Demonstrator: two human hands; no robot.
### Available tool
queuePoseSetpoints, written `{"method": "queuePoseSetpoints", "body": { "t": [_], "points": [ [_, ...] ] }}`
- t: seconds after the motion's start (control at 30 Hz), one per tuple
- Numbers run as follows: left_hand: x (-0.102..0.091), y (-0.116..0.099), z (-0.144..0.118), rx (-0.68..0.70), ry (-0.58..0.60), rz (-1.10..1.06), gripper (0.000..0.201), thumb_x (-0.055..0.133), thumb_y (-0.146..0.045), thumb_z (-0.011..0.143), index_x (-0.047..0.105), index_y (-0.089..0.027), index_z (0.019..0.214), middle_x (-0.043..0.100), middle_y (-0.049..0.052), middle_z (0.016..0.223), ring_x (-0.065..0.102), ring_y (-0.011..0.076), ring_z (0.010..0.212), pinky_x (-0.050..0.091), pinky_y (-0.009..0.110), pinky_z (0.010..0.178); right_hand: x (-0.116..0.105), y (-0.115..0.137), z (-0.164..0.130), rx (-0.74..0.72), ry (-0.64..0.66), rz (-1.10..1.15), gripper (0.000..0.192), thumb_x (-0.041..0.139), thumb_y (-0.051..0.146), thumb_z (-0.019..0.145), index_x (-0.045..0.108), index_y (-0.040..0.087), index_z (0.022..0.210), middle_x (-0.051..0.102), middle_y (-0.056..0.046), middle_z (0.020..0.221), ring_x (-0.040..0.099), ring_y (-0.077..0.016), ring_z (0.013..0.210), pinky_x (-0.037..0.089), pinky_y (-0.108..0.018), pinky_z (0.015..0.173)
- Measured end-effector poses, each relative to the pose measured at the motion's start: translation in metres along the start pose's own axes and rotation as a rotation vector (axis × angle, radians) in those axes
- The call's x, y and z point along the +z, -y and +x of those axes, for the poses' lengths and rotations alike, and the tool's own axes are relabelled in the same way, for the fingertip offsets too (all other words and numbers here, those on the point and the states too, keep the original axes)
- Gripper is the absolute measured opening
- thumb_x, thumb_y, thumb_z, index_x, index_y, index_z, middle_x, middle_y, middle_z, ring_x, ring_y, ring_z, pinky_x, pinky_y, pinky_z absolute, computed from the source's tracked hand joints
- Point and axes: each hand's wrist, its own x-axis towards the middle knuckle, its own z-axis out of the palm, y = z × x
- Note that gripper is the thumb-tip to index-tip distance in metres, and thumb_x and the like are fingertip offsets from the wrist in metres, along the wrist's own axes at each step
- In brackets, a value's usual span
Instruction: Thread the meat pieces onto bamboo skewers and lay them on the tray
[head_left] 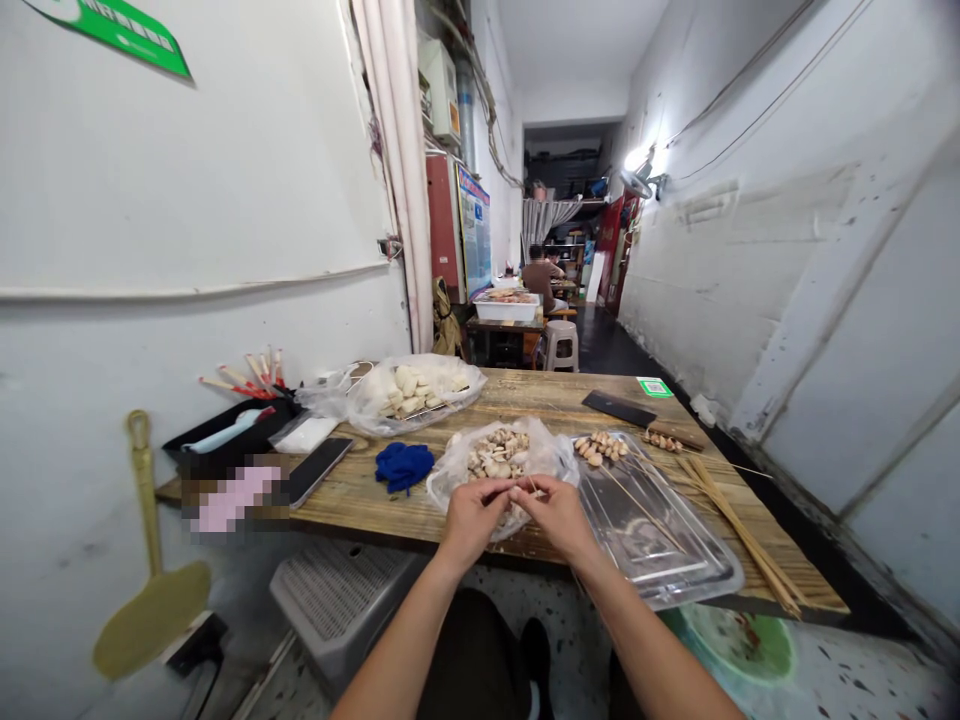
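Note:
My left hand [474,512] and my right hand [556,512] meet, fingertips pinched together, over the near side of an open clear plastic bag [442,480]. Inside lie many small pale, brown-marked pieces [499,450] that look like garlic cloves. The left fingertips close on one small pale piece, mostly hidden. Between my right fingers a thin bamboo skewer partly shows. Right of the bag, a clear plastic tray [637,540] carries skewers threaded with similar pieces [600,447]. A bundle of bare bamboo skewers [742,530] lies along its right side.
A black-bladed cleaver [619,408] lies behind the tray. Left of the bag are a blue cloth [403,467], a phone [321,472] and a bag of pale slices [412,388]. A grey stool [337,590] and a green basin [750,640] are below. A person [540,275] sits farther back.

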Motion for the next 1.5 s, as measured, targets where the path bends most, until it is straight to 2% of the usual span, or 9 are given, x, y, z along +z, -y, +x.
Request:
{"method": "queuePoseSetpoints", "body": {
  "t": [0.13,0.37,0.6,0.77,1.07,1.13,1.23,1.3,1.5],
  "points": [
    [0.002,-0.001,0.0,-0.056,0.003,-0.086,0.024,0.059,-0.031,0.068,0.068,-0.016,0.085,0.069,0.005,0.072,0.063,0.0162,0.063,0.05,0.027,0.062,-0.002,0.0,0.0,-0.056,0.014,-0.123,0.031,0.047,0.032,0.076,0.063,0.016,0.056,0.056,0.001,0.049,0.048,-0.0117,0.047,0.034,-0.02,0.047],
    [0.006,0.003,0.002,-0.158,0.034,-0.198,0.025,0.064,-0.029,0.063,0.069,-0.014,0.082,0.069,0.006,0.068,0.064,0.0179,0.062,0.052,0.03,0.063,-0.001,-0.01,0.005,0.025,0.01,-0.026,0.034,0.047,0.035,0.076,0.055,0.016,0.048,0.042,0.005,0.037,0.037,-0.0079,0.037,0.028,-0.018,0.039],
    [0.0,0.002,0.002,-0.019,-0.009,0.011,0.021,0.059,-0.028,0.068,0.069,-0.017,0.082,0.07,0.006,0.075,0.064,0.0176,0.069,0.05,0.028,0.068,-0.007,-0.002,0.0,-0.155,0.021,-0.13,0.017,0.053,0.028,0.074,0.067,0.019,0.078,0.067,-0.004,0.075,0.058,-0.0173,0.066,0.042,-0.025,0.061],
    [-0.006,-0.009,0.001,0.071,0.043,0.201,0.018,0.056,-0.024,0.07,0.069,-0.021,0.082,0.069,0.004,0.079,0.062,0.0175,0.075,0.048,0.029,0.073,-0.004,0.003,-0.001,-0.294,0.05,-0.372,0.02,0.047,0.023,0.077,0.066,0.02,0.073,0.065,-0.005,0.07,0.056,-0.0179,0.065,0.039,-0.026,0.064],
    [-0.009,-0.004,0.005,-0.183,-0.014,-0.256,0.025,0.067,-0.027,0.06,0.069,-0.014,0.081,0.069,0.005,0.068,0.064,0.0176,0.064,0.051,0.029,0.066,0.002,-0.01,0.015,0.061,-0.032,-0.044,0.035,0.05,0.038,0.074,0.055,0.016,0.047,0.041,0.005,0.034,0.034,-0.0079,0.034,0.026,-0.019,0.038],
    [-0.008,-0.002,0.005,-0.244,-0.066,-0.351,0.029,0.069,-0.029,0.058,0.068,-0.012,0.082,0.069,0.006,0.065,0.064,0.0171,0.063,0.052,0.029,0.065,0.004,-0.007,0.013,0.126,-0.016,0.08,0.032,0.053,0.041,0.071,0.058,0.015,0.053,0.044,0.006,0.036,0.033,-0.0067,0.032,0.025,-0.019,0.036],
    [-0.005,0.001,0.004,-0.3,-0.072,-0.429,0.034,0.07,-0.032,0.057,0.067,-0.01,0.082,0.069,0.006,0.066,0.063,0.0161,0.062,0.052,0.029,0.065,0.007,0.001,0.009,0.11,0.08,0.227,0.023,0.059,0.037,0.067,0.064,0.015,0.067,0.059,0.003,0.054,0.045,-0.0083,0.043,0.031,-0.019,0.042],
    [-0.003,0.003,0.003,-0.303,-0.049,-0.431,0.036,0.069,-0.032,0.058,0.066,-0.009,0.086,0.069,0.007,0.068,0.063,0.0159,0.063,0.051,0.029,0.065,0.008,0.004,0.007,0.109,0.125,0.255,0.02,0.057,0.033,0.069,0.064,0.015,0.064,0.06,0.002,0.057,0.046,-0.0085,0.045,0.031,-0.018,0.042],
    [0.0,0.007,0.0,-0.156,0.065,-0.305,0.027,0.065,-0.03,0.065,0.067,-0.013,0.086,0.069,0.005,0.07,0.063,0.0154,0.065,0.05,0.026,0.065,0.007,0.003,0.008,0.249,0.173,0.291,0.024,0.057,0.033,0.066,0.055,0.015,0.051,0.043,0.007,0.038,0.023,-0.0034,0.031,0.016,-0.018,0.034]
  ]
}}
